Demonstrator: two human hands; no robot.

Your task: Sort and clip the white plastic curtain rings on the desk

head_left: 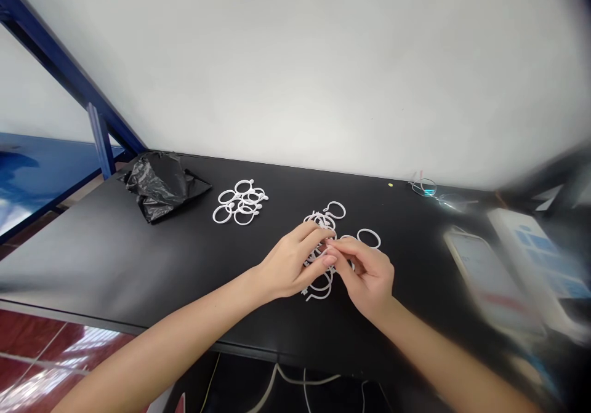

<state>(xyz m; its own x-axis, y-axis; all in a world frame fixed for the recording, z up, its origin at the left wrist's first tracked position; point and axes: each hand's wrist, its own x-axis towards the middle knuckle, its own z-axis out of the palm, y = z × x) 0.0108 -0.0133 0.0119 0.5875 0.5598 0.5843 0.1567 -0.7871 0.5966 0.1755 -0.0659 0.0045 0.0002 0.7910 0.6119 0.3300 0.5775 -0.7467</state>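
Observation:
A loose pile of white plastic curtain rings (319, 298) lies on the black table, partly covered by my hands. Above that pile, my left hand (289, 262) is closed in a pinch, thumb and fingers meeting the other hand's fingertips. My right hand (369, 274) pinches at the same spot, fingers curled. Between them they seem to grip one curtain ring, though most of it is hidden by the fingers. One open ring (344, 208) lies just beyond the pile, and another ring (379, 239) rests beside my right hand. Farther left sits a separate cluster of white rings (249, 206).
A crumpled black plastic bag (161, 182) is at the table's back left. Eyeglasses (423, 188) lie near the wall. To the right are a phone (484, 271) and a white-and-blue box (530, 247), both blurred. Cables (272, 382) hang below the front edge.

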